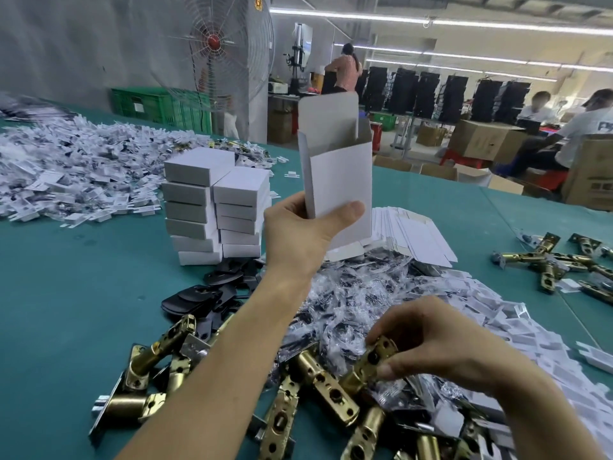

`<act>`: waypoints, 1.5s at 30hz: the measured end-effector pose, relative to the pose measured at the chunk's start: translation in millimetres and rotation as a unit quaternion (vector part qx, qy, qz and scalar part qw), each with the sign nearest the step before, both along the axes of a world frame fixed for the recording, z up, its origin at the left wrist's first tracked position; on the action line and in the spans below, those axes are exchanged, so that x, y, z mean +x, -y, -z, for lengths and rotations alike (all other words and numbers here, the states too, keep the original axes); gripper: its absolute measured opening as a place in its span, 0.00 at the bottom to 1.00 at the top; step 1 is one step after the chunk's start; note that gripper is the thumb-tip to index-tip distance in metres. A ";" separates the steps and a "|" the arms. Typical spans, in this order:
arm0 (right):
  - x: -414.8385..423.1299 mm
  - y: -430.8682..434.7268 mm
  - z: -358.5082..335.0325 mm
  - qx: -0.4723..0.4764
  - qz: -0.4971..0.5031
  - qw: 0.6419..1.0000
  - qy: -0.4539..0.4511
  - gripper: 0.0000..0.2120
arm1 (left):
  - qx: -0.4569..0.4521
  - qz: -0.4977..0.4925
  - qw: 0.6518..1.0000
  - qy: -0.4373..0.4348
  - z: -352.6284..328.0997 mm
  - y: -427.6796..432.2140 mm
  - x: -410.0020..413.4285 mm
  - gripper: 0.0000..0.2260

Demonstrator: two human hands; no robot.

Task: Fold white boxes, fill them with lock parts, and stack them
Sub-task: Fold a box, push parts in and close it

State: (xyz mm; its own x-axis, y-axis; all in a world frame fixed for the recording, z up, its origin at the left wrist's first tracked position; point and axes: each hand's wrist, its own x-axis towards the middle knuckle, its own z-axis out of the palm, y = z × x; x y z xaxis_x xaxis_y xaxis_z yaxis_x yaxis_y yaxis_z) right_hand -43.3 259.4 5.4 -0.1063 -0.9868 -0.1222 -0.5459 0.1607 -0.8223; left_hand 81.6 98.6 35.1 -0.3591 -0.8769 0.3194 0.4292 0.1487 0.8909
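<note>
Folded white box (pixel 341 180): upright, top open, lid flap standing straight up, raised just right of the stack of closed white boxes (pixel 215 200). The left hand (pixel 298 234) grips its lower end.
Stack: two columns side by side, left one taller, slightly uneven.
Flat box blanks (pixel 418 234): fanned pile further right of the stack.
Black plates (pixel 205 293): loose heap directly in front of the stack.
Clear-bagged parts (pixel 348 293): heap front-right of the stack.
Brass latches (pixel 298 400): jumbled pile well in front of the stack. The right hand (pixel 431 346) pinches one latch (pixel 368 363), tilted, over that pile.
Second latch group (pixel 557 260): far right of the stack.
</note>
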 end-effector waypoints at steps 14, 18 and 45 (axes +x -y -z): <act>1.8 -7.6 -24.5 -0.310 0.205 0.928 -0.037 0.19 | -0.017 -0.008 0.991 0.129 35.3 13.3 -9.8 0.14; -4.2 -13.7 -30.6 -0.413 0.280 0.865 -0.052 0.17 | -0.049 0.031 0.983 0.174 42.8 11.8 -12.2 0.18; 2.1 -14.1 -48.5 -0.469 0.238 0.813 -0.249 0.14 | -0.166 0.152 0.951 0.212 52.7 -5.2 -16.2 0.18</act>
